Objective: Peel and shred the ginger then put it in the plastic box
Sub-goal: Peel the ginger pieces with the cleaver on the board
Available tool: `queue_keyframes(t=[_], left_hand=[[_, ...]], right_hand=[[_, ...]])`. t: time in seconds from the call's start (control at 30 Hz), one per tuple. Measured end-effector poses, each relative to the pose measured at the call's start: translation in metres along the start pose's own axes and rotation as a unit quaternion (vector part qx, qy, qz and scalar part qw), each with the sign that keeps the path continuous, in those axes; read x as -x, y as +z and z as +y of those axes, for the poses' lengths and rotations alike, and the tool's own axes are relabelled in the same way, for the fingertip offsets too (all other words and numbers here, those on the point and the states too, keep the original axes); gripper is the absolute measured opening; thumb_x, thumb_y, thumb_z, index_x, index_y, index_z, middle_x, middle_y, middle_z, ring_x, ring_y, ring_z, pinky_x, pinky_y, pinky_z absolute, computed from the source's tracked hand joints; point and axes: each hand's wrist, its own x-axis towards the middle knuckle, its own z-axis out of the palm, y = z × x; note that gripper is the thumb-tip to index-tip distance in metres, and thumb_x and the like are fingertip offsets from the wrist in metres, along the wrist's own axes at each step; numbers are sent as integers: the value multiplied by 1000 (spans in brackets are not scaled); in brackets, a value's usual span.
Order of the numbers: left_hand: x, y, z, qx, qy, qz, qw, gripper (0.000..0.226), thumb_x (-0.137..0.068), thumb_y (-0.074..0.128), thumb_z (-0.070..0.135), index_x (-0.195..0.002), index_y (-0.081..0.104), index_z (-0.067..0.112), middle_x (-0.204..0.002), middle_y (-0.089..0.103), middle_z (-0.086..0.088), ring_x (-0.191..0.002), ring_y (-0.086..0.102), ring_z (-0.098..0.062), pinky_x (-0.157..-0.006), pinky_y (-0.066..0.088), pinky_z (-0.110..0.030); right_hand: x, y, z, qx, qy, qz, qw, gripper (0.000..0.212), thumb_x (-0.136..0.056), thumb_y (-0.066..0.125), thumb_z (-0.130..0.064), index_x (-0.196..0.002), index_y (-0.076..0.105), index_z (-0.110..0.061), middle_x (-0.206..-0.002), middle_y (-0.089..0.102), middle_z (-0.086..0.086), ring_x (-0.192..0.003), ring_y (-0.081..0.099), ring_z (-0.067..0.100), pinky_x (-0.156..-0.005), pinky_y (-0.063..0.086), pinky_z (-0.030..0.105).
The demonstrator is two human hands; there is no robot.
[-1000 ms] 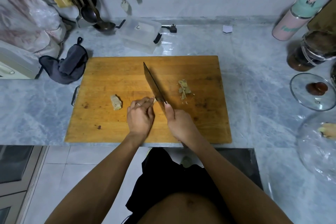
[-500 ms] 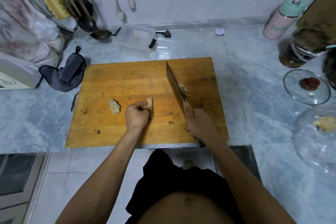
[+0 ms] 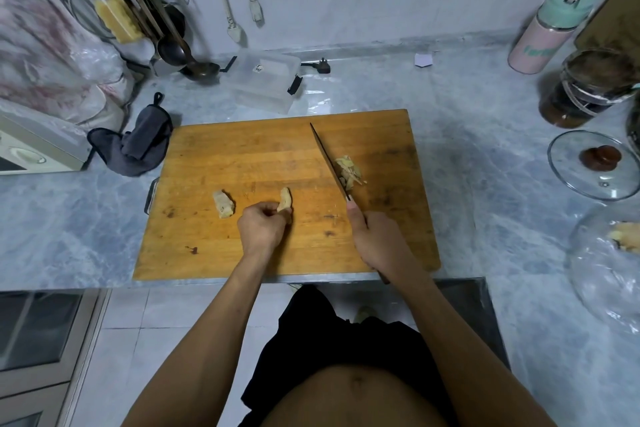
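Gripping knobbly ginger [image 3: 284, 199]; thin knife [image 3: 329, 163]

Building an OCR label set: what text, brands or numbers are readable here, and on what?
Nothing reads cleanly.
Pink bottle: teal lettering, too blurred to quote.
Plastic box: small dark mark on a white sticker, too small to read.
Knife, cutting board, glass jar: no visible text.

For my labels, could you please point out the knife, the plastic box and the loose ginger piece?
knife [image 3: 327, 159]: head view, mid-blade.
plastic box [image 3: 265, 81]: head view, lid top.
loose ginger piece [image 3: 224, 203]: head view, its middle.
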Motion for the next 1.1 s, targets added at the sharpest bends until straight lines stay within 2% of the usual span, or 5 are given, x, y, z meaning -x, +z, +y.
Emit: queue_keyframes(t=[0.1, 0.33, 0.5, 0.7, 1.1], left_hand=[[-3, -1, -1, 33, -23, -6, 999, 7, -84, 75, 18, -89, 75, 13, -78, 69, 5, -76, 62, -13, -68, 43, -21], [12, -2, -6, -124, 202, 55, 970, 30, -86, 68, 13, -115, 69, 8, -107, 62, -10, -90, 58, -24, -76, 42, -25], [15, 9, -7, -126, 150, 54, 979, 35, -88, 66, 19, -121, 68, 9, -110, 68, -14, -98, 63, -31, -83, 49, -32], [18, 17, 6, 3, 35, 36, 999, 42, -87, 76, 27, -121, 68, 6, -102, 71, -6, -88, 59, -13, -83, 41, -19], [20, 18, 9, -31, 49, 24, 998, 42, -82, 79, 26, -120, 67, 11, -89, 63, 5, -83, 58, -13, -72, 38, -17]], right_hand=[[1, -2, 1, -1, -7, 2, 1000, 65, -103, 21, -58, -61, 47, -16, -56, 50, 1, -52, 53, 17, -59, 44, 32], [-1, -5, 4, -17, 5, -10, 1000, 66, -102, 23, -60, -66, 52, -13, -59, 54, 4, -56, 58, 21, -70, 57, 47], [-1, -5, 3, -14, 7, -13, 1000, 67, -102, 22, -60, -67, 53, -12, -59, 54, 5, -56, 58, 22, -68, 56, 45], [-3, -10, 6, -31, 5, -19, 999, 66, -101, 22, -62, -71, 51, -11, -60, 51, 7, -51, 50, 21, -53, 42, 32], [-2, -10, 6, -37, 7, -26, 999, 67, -100, 22, -64, -70, 52, -12, -60, 52, 6, -48, 50, 17, -50, 42, 30]])
